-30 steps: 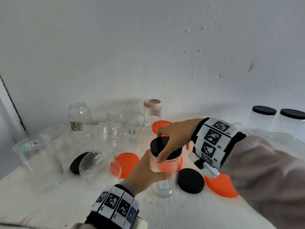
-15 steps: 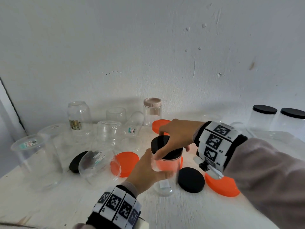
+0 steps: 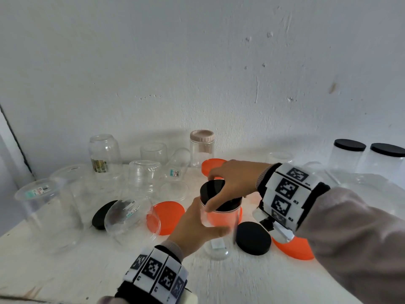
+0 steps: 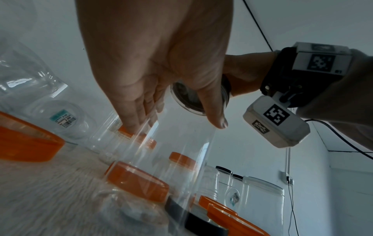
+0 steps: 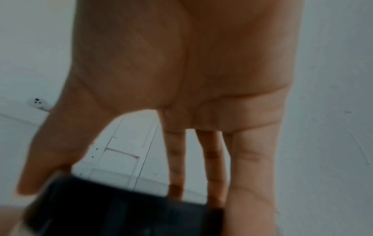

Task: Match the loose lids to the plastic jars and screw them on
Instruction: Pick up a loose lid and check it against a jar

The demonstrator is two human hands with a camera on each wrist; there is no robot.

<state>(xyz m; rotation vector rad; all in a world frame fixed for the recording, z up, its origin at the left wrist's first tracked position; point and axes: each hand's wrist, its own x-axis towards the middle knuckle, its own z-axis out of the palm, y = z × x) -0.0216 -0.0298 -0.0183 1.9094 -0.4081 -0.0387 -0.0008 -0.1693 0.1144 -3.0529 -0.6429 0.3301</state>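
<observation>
A clear plastic jar [image 3: 219, 233] stands upright at the table's middle with a black lid [image 3: 211, 189] on its mouth. My left hand [image 3: 197, 229] grips the jar's body from the near left, thumb across its front; the left wrist view shows the jar [image 4: 161, 159] under my left hand [image 4: 153, 67]. My right hand [image 3: 230, 183] comes from the right and grips the black lid from above, thumb on the near rim and fingers over the far rim. In the right wrist view the black lid [image 5: 121, 206] sits between thumb and fingers of my right hand [image 5: 181, 71].
Loose lids lie around: a black lid [image 3: 253, 238] just right of the jar, orange lids [image 3: 168, 216] [image 3: 293, 249] [image 3: 212, 165], another black lid [image 3: 102, 213]. Several clear jars stand or lie at left and back. A pink-lidded jar [image 3: 201, 148] and two black-lidded jars [image 3: 348, 156] stand near the wall.
My right hand has turned on the black lid, fingers swinging round to the far rim. My left hand keeps its grip on the jar, which stays in place.
</observation>
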